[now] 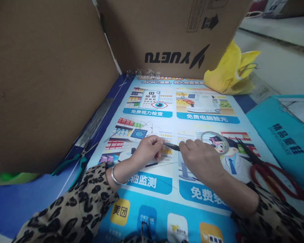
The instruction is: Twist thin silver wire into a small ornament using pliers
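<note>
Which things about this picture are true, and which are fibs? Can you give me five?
1. The right hand holds a dark, pointed tool. True.
2. The scissors have blue handles. False: the scissors have red handles.
3. A bracelet circles the left wrist. True.
4. The left hand grips the pliers. False: the pliers lie apart from the left hand.
5. A yellow bag stands beyond the right hand. True.
</note>
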A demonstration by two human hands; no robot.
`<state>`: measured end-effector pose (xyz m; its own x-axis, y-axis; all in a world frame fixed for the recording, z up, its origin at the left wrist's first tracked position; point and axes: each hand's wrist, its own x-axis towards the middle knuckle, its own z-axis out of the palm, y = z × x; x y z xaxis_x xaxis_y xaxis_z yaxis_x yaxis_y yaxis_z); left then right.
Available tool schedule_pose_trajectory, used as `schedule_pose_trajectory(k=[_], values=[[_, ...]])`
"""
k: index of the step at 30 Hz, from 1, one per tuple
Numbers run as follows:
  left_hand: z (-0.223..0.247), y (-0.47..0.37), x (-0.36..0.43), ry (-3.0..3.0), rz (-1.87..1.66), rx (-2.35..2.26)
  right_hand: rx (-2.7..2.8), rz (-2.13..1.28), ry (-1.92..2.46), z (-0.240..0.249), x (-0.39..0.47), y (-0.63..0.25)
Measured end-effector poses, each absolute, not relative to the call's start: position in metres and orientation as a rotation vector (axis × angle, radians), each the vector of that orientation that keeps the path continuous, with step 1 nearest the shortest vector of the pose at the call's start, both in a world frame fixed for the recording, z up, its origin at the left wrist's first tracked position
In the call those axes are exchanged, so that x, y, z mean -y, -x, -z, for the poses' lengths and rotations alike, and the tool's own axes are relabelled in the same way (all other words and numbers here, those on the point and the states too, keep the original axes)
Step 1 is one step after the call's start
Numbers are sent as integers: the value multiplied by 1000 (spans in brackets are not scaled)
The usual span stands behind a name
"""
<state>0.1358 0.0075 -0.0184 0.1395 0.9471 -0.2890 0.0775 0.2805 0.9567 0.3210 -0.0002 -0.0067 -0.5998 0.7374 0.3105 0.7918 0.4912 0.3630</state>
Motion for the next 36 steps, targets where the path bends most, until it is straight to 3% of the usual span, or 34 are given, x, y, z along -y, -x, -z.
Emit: schedule_pose_trajectory(k=[14, 25, 29, 36], values=[[21, -142, -1, -1086, -1123, -1170, 2573, -144, 1770, -4, -6, -312], [18, -141, 6, -1341, -1225, -1274, 1970, -1703, 1316, -5, -8, -318], [17, -139, 2, -1281, -1173, -1254, 2091, -1568, 1326, -4, -8, -319], [17, -134, -7, -1216, -1066, -1173, 2482, -705, 1682, -15, -9, -322]])
